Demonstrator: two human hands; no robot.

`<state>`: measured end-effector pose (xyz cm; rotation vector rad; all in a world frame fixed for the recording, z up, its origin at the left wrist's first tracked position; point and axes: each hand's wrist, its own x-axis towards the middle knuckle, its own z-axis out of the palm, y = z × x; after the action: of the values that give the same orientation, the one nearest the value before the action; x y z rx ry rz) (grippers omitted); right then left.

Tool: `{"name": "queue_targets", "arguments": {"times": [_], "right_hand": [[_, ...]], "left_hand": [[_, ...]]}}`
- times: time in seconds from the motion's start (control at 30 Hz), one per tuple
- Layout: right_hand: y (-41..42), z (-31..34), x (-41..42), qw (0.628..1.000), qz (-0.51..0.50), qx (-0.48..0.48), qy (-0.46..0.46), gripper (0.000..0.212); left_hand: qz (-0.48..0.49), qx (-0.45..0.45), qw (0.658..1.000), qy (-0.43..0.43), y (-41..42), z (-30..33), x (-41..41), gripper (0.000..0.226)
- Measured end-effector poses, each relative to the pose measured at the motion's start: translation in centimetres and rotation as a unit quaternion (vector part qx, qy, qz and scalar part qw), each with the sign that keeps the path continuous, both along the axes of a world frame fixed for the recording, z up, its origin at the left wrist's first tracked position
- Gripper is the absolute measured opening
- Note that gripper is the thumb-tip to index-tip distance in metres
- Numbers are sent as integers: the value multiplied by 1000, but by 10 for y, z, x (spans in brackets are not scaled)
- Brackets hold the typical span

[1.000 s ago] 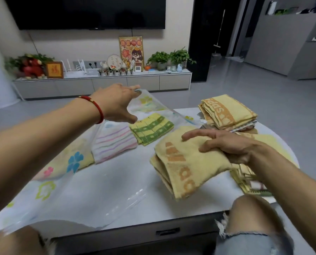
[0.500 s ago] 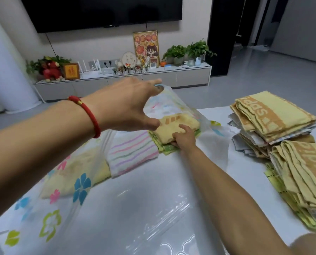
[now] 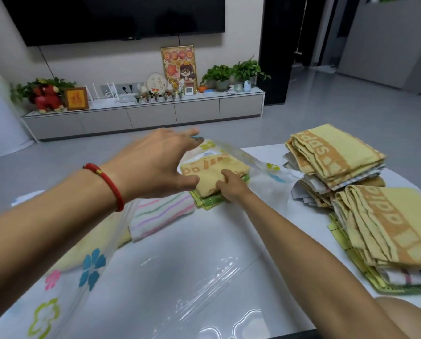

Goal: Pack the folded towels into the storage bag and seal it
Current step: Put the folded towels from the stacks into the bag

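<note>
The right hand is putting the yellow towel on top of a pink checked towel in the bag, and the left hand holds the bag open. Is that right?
Almost. In the head view the right hand sets the yellow towel on a green checked towel, not pink. The left hand does lift the bag open.

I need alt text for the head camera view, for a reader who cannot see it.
The right hand pushes a folded yellow towel into a clear flowered storage bag on a white table, while the left hand holds the bag's mouth open. More folded towels wait stacked at the right.
</note>
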<state>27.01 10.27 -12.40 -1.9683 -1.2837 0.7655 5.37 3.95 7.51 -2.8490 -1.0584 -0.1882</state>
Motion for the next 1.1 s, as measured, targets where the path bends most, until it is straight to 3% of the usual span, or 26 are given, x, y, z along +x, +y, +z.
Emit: {"name": "queue_targets", "arguments": {"times": [0.07,0.17,0.23,0.33,0.43,0.47,0.53,0.6,0.67,0.87,0.97,1.03,1.1], "right_hand": [[-37,14,2,999,43,-30,-14,54],[-107,32,17,982,133,-54,-126,35],[-156,48,37,976,132,-34,-167,25],[-215,73,83,975,42,28,-218,19],[-252,84,143,945,-131,65,-292,24],[-261,83,164,926,-171,32,-334,28],[-273,74,196,895,-216,-121,-371,46],[-277,64,208,886,-236,-250,-309,69],[-275,56,213,894,-242,-272,-263,79],[-272,64,211,882,-230,-215,-351,54],[-278,74,223,938,-214,-134,-236,47],[-282,84,230,974,-213,-76,-27,50],[-288,92,228,961,-192,-77,181,56]], "left_hand": [[11,-23,1000,-9,0,-11,2,80],[31,-44,998,-20,-5,-30,8,81],[44,-59,997,-36,-11,-41,12,79],[53,-76,994,-49,-19,-54,14,77],[62,-87,992,-62,-23,-62,10,76],[66,-90,992,-65,-25,-64,9,76],[67,-84,992,-65,-28,-66,4,74],[52,-58,995,-69,-32,-70,-5,67],[41,-29,997,-63,-37,-76,-16,63],[73,-18,997,-34,-48,-86,-46,66],[96,-7,995,-22,-51,-83,-56,65],[117,-15,993,-22,-50,-81,-63,64],[136,-35,990,-21,-48,-78,-69,70]]}}
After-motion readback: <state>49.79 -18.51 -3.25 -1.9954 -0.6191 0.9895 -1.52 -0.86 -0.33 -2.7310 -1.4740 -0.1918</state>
